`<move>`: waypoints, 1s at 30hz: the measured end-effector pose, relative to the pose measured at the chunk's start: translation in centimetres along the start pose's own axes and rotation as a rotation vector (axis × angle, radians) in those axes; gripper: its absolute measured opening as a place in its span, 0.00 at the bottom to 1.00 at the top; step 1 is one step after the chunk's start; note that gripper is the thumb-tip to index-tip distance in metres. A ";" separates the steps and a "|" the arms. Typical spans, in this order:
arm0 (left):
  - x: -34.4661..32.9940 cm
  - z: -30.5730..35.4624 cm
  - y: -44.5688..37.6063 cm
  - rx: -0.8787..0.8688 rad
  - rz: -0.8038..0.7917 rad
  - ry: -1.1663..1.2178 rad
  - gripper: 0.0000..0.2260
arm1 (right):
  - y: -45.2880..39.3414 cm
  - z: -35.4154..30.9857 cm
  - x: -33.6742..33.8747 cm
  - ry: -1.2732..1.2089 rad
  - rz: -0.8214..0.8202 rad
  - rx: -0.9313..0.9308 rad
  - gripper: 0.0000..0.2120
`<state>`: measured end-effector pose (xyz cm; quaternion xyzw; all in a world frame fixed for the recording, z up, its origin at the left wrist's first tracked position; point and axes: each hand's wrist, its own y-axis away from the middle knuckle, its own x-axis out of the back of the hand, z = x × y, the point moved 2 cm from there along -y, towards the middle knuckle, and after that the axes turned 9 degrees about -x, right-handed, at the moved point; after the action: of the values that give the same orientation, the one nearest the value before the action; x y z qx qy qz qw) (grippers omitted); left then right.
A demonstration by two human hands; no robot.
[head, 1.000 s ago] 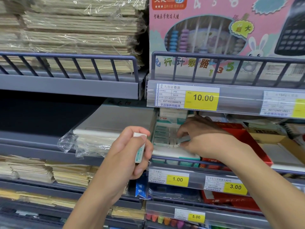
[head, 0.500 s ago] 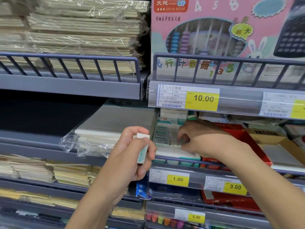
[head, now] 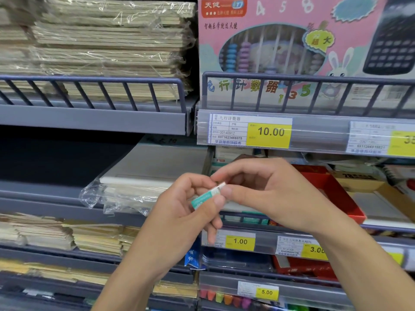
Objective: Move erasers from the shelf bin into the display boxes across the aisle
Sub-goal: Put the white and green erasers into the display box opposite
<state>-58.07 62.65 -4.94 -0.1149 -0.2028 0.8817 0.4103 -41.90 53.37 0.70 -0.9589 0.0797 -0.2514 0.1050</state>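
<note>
Grey metal store shelving fills the view. At ten o'clock, plastic-wrapped notebook stacks (head: pixel 107 48) sit behind a wire rail; below them, at nine o'clock, a wrapped flat white pack (head: pixel 134 189) lies on the middle shelf. At one o'clock stands a pink abacus box (head: pixel 280 41), and under it a yellow price tag (head: pixel 269 133) reads 10.00. At three o'clock a red tray (head: pixel 336 194) rests on the shelf, with more yellow tags along the rail at five o'clock.

At centre, the left hand (head: pixel 179 212) rises from seven o'clock and the right hand (head: pixel 276 194) comes in from four o'clock. Both meet on a white eraser with a teal sleeve (head: pixel 207 195): the left fingers curl closed around its lower end, and the right thumb and forefinger pinch its upper white tip. The eraser is tilted, held in the air in front of the shelf edge.

A second ago the right hand was reaching into the bin on the shelf while the left held an eraser alone; now the right has drawn back out to join the left
</note>
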 end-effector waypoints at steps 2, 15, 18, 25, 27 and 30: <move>-0.1 0.0 0.0 0.001 0.055 0.022 0.09 | 0.2 0.3 0.0 -0.038 -0.004 0.010 0.07; -0.1 0.7 -0.4 0.033 0.244 -0.023 0.11 | 1.2 0.8 0.9 0.258 0.220 0.125 0.09; 0.0 1.2 -0.1 -0.050 0.297 -0.134 0.10 | 1.1 1.3 1.6 0.179 0.301 0.005 0.08; 0.4 1.0 0.7 -0.391 0.058 -1.106 0.10 | -0.2 3.6 2.9 0.368 0.298 -0.224 0.04; 0.2 0.0 0.6 -0.423 -0.043 -1.202 0.14 | -0.8 4.0 2.4 0.439 0.239 -0.251 0.04; 0.4 -1.1 0.7 -0.482 -0.101 -1.265 0.13 | -1.6 4.2 1.6 0.582 0.163 -0.263 0.05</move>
<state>-58.38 62.81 -6.20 0.3443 -0.6000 0.6890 0.2164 -38.20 55.31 -1.75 -0.8426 0.2147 -0.4932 -0.0270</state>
